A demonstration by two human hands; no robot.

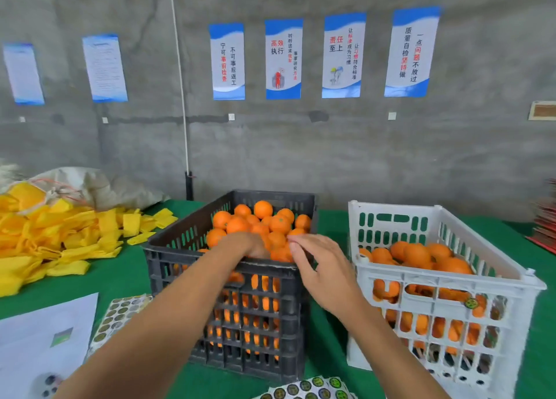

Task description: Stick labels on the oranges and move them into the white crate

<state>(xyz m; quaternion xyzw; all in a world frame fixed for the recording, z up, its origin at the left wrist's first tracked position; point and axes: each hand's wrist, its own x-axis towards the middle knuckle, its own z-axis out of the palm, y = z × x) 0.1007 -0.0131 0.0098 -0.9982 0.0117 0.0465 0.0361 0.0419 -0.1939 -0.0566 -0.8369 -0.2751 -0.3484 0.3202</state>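
Reaching into one black crate heaped with oranges, my left hand curls among fruit, grip unclear; my right hand hovers relaxed. One white crate alongside holds more. Two label sheets lie nearby.

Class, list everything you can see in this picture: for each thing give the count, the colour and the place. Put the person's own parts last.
Black crate: one, black, centre of table, heaped with oranges.
White crate: one, white, right of the black crate, partly filled with oranges.
Oranges: too many to count, orange, in both crates.
Label sheets: two seen, round stickers, front left and front edge.
Yellow pieces: a pile, yellow, far left.
Sack: one, pale, behind the pile.
Table cover: one, green.
Posters: six, blue and white, on the grey wall.
Left hand: reaching into the black crate.
Right hand: over the black crate's rim.
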